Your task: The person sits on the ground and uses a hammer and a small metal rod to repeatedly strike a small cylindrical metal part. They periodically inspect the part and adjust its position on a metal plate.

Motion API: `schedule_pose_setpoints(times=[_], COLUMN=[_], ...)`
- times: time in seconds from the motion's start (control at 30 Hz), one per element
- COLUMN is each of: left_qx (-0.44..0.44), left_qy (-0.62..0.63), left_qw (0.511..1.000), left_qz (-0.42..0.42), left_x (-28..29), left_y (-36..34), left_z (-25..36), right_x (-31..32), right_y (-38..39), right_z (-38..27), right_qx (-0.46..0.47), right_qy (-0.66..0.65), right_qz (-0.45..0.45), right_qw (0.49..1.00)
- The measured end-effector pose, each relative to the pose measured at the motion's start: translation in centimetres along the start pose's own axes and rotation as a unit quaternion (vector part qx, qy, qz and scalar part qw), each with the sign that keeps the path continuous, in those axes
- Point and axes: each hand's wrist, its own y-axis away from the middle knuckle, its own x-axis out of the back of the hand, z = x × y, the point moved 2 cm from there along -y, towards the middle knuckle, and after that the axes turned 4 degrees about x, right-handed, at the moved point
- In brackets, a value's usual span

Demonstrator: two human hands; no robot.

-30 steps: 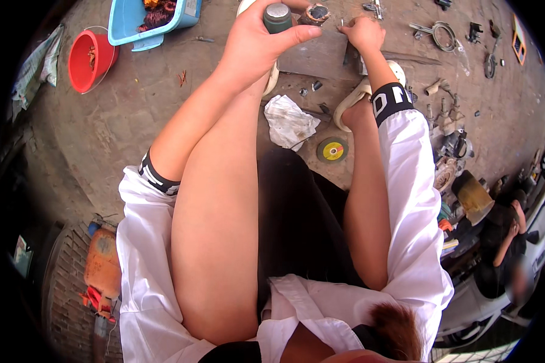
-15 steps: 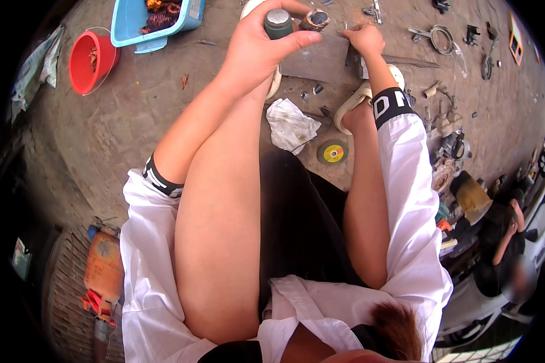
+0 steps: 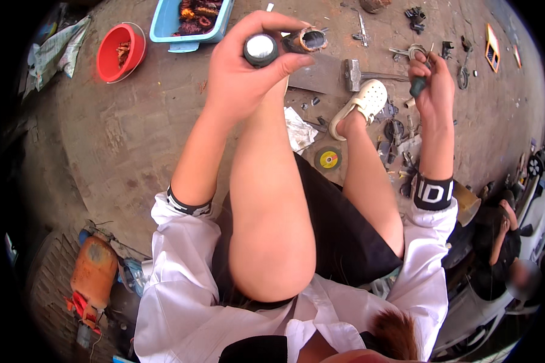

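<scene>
My left hand (image 3: 233, 75) is closed around a dark cylinder with a shiny silver round end (image 3: 260, 49). Between its thumb and fingers there is also a hollow copper-coloured piece with a ragged rim (image 3: 309, 40); I cannot tell whether the two are joined. My right hand (image 3: 435, 91), raised at the right, grips what looks like a screwdriver (image 3: 418, 86) with a dark green handle and a thin metal shaft. Between the hands a hammer (image 3: 353, 75) lies on the ground, its head beside a flat metal plate (image 3: 315, 74).
A red bucket (image 3: 110, 59) and a blue basin (image 3: 184, 46) of reddish-copper scraps stand far left. White cloth (image 3: 299, 130) and a yellow-centred disc (image 3: 329, 158) lie near my feet. Metal parts (image 3: 415, 18) are scattered right. An orange tank (image 3: 95, 269) is lower left; another person (image 3: 501, 239) is lower right.
My right hand has moved right, away from the hammer, and the green handle now shows in it. The left hand keeps its hold on its pieces. The whole view has shifted.
</scene>
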Motion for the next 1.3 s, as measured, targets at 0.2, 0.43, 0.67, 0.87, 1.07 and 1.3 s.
schedule_pose_setpoints(times=[0.2,0.43,0.67,0.87,1.07,1.3], left_qx=[-0.026,0.012,0.039,0.04,0.039,0.031], left_qy=[-0.048,-0.06,-0.048,-0.055,-0.08,-0.12], left_qw=[0.997,0.997,0.998,0.997,0.996,0.991], left_qz=[-0.052,-0.055,-0.024,-0.035,-0.031,-0.04], left_x=[2.4,6.8,9.5,11.1,11.9,11.7], left_y=[7.6,17.8,23.1,24.8,25.1,25.0], left_z=[12.1,20.1,22.0,22.2,22.1,22.1], right_x=[-14.2,-21.0,-23.4,-24.7,-25.0,-24.5], right_y=[20.1,33.8,37.9,39.0,39.4,39.4], right_z=[-0.8,0.4,3.0,5.0,5.7,5.9], right_qx=[-0.053,0.039,0.177,0.118,0.066,0.053], right_qy=[0.207,0.463,0.522,0.503,0.495,0.513], right_qz=[-0.239,-0.369,-0.42,-0.433,-0.426,-0.419], right_qw=[0.947,0.805,0.721,0.739,0.754,0.747])
